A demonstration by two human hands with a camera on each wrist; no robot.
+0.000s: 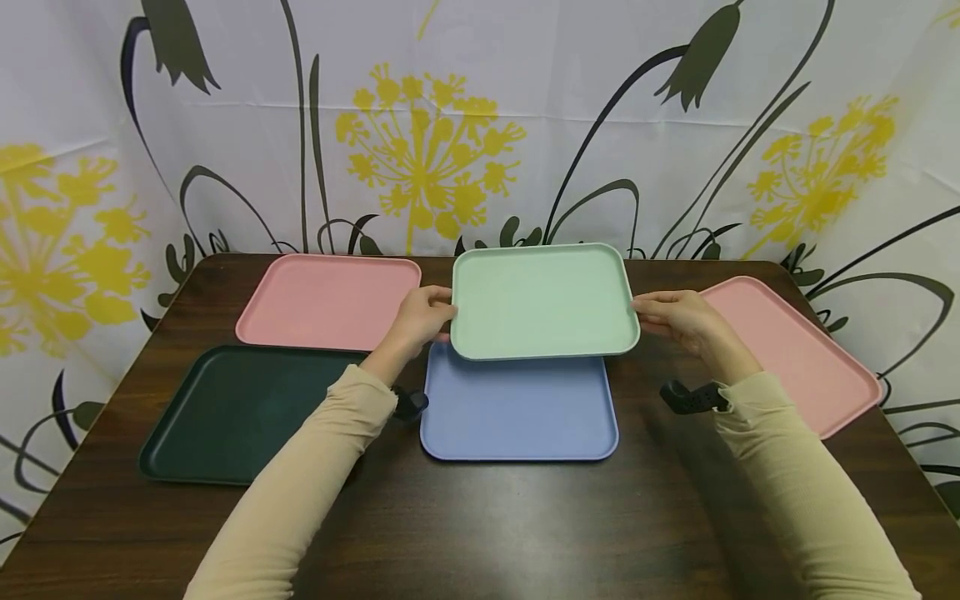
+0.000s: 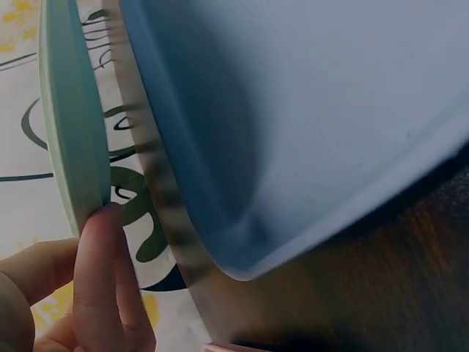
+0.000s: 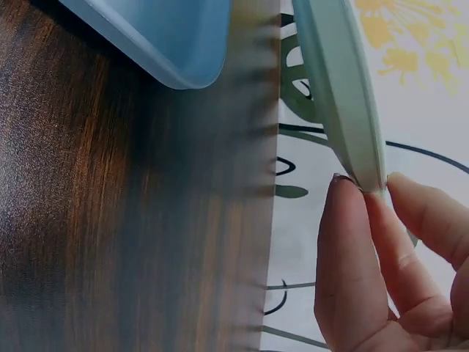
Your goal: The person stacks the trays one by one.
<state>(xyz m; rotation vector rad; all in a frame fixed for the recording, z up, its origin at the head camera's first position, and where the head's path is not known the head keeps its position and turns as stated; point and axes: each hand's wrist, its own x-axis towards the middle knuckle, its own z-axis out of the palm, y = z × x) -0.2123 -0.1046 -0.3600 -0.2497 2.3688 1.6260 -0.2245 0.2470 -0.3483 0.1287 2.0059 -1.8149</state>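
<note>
A mint green tray (image 1: 543, 302) is held up off the table by both hands, one at each short side. My left hand (image 1: 422, 317) pinches its left edge, thumb on one face and fingers beneath, as the left wrist view shows. At the opposite edge, my right hand (image 1: 678, 321) pinches the rim between thumb and fingertips. Below and nearer to me lies a blue tray (image 1: 519, 408) on the table, its far part covered by the green one in the head view. Both wrist views show a gap between the green tray (image 3: 341, 95) and the tabletop.
On the dark wooden table (image 1: 517, 533), a pink tray (image 1: 330, 300) lies at the back left and a dark green tray (image 1: 232, 408) in front of it. Another pink tray (image 1: 795, 354) sits slanted along the right edge. A flowered curtain (image 1: 577, 117) hangs behind the table.
</note>
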